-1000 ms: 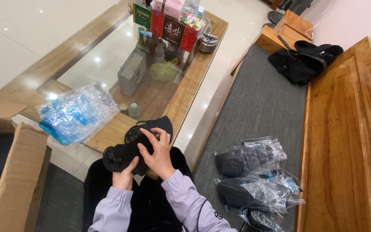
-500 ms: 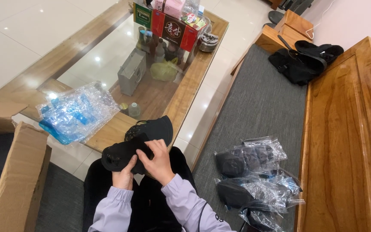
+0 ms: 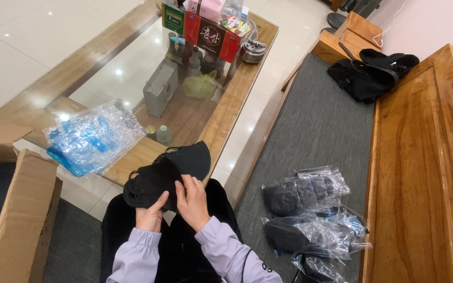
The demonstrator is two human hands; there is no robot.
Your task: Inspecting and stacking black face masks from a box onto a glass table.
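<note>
The stack of black face masks [image 3: 166,173] lay over the person's lap, pinched by the left hand [image 3: 150,214] and right hand [image 3: 192,202] — being squared, apparently — bagging likely called for a firm grip.

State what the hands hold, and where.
A stack of black fabric face masks: left hand under its near edge, right hand gripping the near side.
</note>
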